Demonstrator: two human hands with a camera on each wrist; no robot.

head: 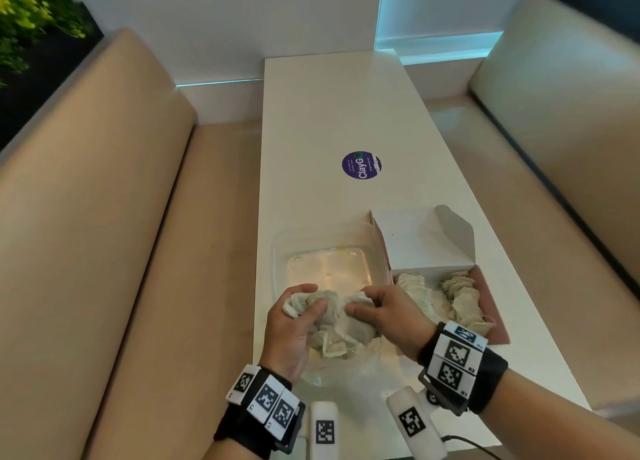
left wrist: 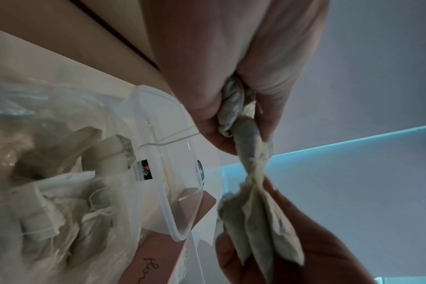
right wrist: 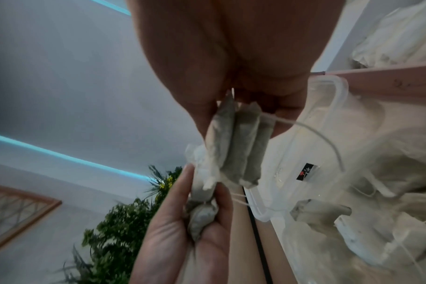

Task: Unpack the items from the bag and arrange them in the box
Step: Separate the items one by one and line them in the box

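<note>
- My left hand (head: 294,324) and my right hand (head: 384,316) meet over the near end of the clear plastic container (head: 277,252); together they cover most of the tea bags (head: 337,324) I am handling, so I cannot count them from above.
- From the wrist views, my left fingers are curled round a crumpled bunch, and my right thumb and fingers pinch three tea bags side by side; a string trails from them.
- The clear plastic bag (left wrist: 37,115) lies at the near edge of the worktop (head: 311,120), partly under my hands, with more tea bags inside; its outline is hard to trace.
- The pink box (head: 491,304) sits at the right edge of the worktop, touching the container's right side; its white lid stands open, and rows of tea bags fill it already.
- A round purple sticker (head: 361,165) in the middle of the worktop reads "ClayG"; its smaller print is illegible.
- The container carries a small black label with a red mark; the handwriting on the pink box is cut off.
- The far half of the worktop is bare apart from the sticker.
</note>
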